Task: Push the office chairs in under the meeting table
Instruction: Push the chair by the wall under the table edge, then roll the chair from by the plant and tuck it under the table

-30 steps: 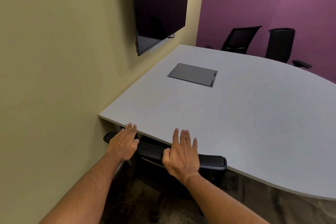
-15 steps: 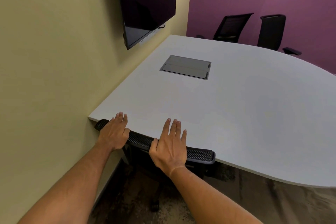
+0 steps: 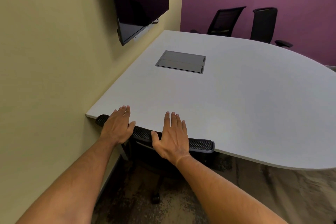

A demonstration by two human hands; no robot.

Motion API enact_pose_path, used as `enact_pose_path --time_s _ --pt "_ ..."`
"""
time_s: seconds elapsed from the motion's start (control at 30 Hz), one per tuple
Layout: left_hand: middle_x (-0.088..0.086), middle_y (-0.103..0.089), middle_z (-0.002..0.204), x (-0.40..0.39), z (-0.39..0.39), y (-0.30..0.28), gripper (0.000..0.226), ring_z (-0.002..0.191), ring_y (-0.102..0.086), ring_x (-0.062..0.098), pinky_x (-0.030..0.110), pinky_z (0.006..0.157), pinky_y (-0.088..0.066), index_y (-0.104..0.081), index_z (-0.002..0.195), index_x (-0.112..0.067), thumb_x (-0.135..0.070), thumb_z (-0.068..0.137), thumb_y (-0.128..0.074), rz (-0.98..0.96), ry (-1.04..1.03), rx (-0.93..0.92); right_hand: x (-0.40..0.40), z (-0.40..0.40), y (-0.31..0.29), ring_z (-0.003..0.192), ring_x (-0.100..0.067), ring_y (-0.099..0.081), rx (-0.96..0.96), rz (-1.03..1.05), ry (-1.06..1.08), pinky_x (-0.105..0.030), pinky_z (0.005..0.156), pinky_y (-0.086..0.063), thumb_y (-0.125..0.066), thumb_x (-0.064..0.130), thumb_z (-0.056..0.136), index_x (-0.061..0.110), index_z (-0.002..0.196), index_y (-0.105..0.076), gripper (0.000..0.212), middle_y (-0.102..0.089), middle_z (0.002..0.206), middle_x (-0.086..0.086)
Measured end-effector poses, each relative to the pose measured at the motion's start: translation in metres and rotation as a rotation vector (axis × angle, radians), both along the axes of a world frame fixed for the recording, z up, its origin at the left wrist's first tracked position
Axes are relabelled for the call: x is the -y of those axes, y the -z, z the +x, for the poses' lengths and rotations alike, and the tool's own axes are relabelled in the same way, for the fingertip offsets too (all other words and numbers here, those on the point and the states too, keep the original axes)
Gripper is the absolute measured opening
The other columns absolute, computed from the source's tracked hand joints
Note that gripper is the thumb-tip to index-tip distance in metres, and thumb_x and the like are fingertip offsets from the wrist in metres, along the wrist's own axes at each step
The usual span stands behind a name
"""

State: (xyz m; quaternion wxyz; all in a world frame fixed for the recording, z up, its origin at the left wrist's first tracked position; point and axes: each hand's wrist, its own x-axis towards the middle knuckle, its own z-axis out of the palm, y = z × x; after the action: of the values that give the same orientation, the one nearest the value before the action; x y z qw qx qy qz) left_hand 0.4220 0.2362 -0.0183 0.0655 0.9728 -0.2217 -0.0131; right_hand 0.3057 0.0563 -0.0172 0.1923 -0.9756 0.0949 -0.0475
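Note:
A black mesh office chair (image 3: 200, 144) stands under the near edge of the light grey meeting table (image 3: 236, 105); only the top rim of its backrest and part of its base show. My left hand (image 3: 118, 125) lies flat on the left part of that rim, fingers stretched over the table edge. My right hand (image 3: 172, 136) lies flat on the middle of the rim, fingers also over the table. Neither hand curls around the rim. Two more black office chairs (image 3: 225, 21) (image 3: 263, 23) stand at the far side against the purple wall.
A yellow wall runs close along the left, with a dark wall-mounted screen (image 3: 140, 0) above the table. A grey cable hatch (image 3: 181, 62) is set in the tabletop. Patterned carpet (image 3: 263, 196) lies to the right of the near chair.
The chair's backrest has slid further under the table edge, and both hands have moved forward with it, fingers now lying over the tabletop.

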Motion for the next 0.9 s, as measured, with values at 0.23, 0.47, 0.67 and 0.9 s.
enact_pose_path --time_s 0.23,0.47,0.67,0.9 --pt "0.019 -0.015 0.16 0.064 -0.024 -0.016 0.07 0.149 -0.01 0.028 0.038 0.121 -0.005 -0.011 0.153 -0.008 -0.048 0.099 -0.03 -0.035 0.12 0.053 0.045 -0.023 -0.007 0.15 -0.027 0.001 0.082 -0.043 0.052 -0.044 0.122 0.003 -0.027 0.067 0.087 0.014 0.154 -0.001 0.09 -0.004 0.163 -0.013" --pt "0.015 -0.01 0.162 0.184 -0.058 -0.023 0.073 0.149 -0.006 0.026 0.038 0.12 -0.005 -0.011 0.154 -0.014 -0.054 0.097 -0.031 -0.114 0.344 0.048 0.145 -0.082 -0.018 0.15 -0.025 0.008 0.065 -0.108 0.295 -0.04 0.119 0.01 -0.025 0.068 0.088 0.018 0.154 0.005 0.089 0.005 0.164 -0.01" --pt "0.011 -0.002 0.163 0.299 -0.103 -0.03 0.075 0.15 -0.001 0.024 0.039 0.12 -0.003 -0.003 0.155 -0.018 -0.059 0.096 -0.026 -0.105 0.537 0.043 0.248 -0.153 -0.027 0.15 -0.026 0.01 0.049 -0.175 0.556 -0.042 0.118 0.012 -0.023 0.068 0.09 0.017 0.154 0.009 0.088 0.009 0.163 -0.011" --pt "0.009 0.003 0.163 0.451 -0.174 -0.049 0.076 0.15 0.002 0.025 0.041 0.12 -0.001 0.001 0.155 -0.021 -0.061 0.095 -0.025 -0.117 0.757 0.074 0.363 -0.244 -0.039 0.15 -0.03 0.003 0.076 -0.246 0.806 -0.046 0.118 0.007 -0.026 0.069 0.089 0.015 0.154 0.004 0.089 0.001 0.163 -0.015"
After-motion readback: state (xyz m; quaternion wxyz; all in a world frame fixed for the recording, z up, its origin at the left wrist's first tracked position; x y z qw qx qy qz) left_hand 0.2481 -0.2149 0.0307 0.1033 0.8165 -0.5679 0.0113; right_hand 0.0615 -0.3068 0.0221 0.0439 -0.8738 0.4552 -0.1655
